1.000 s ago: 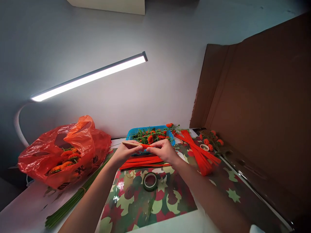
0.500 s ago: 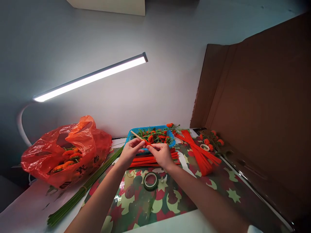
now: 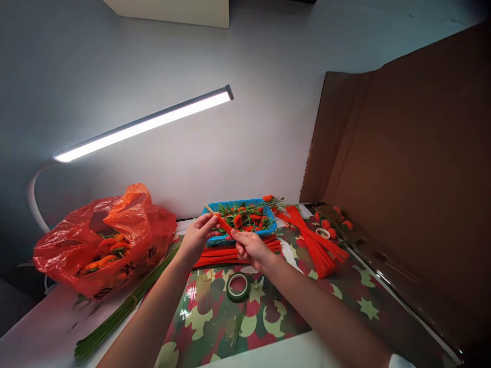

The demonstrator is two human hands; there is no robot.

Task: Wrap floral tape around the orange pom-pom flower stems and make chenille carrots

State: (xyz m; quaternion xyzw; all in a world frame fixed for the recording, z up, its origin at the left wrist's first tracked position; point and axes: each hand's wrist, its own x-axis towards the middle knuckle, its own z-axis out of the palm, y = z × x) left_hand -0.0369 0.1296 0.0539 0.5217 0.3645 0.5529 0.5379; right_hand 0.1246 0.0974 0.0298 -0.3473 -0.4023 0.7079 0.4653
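Between my two hands is a thin wooden stick (image 3: pixel 209 209) with an orange-red pipe cleaner (image 3: pixel 224 225) coiled along it. The fingers of my left hand (image 3: pixel 201 230) pinch the coil close to the stick's bare upper end. My right hand (image 3: pixel 248 246) grips the lower end, thumb on top, its fingers curled under. Just behind them stands a blue basket (image 3: pixel 220 240) of orange flowers (image 3: pixel 255 217) with green stems. Below the hands lies a bundle of red pipe cleaners (image 3: pixel 215 257). Nearer to me, a roll of dark green tape (image 3: pixel 238 287) rests flat on the camouflage-patterned mat (image 3: pixel 268 327).
An orange-red plastic bag (image 3: pixel 146 220) of flowers sits at left, beside tied green stems (image 3: pixel 115 319). More red strips (image 3: pixel 316 245), a pale tape ring (image 3: pixel 323 233) and several orange blooms (image 3: pixel 333 225) lie at right. A cardboard panel (image 3: pixel 406 143) stands there; a lamp (image 3: pixel 146 122) shines above.
My left hand has shifted slightly left along the stick and my right hand has dropped a little, so more of the orange coil shows between them.
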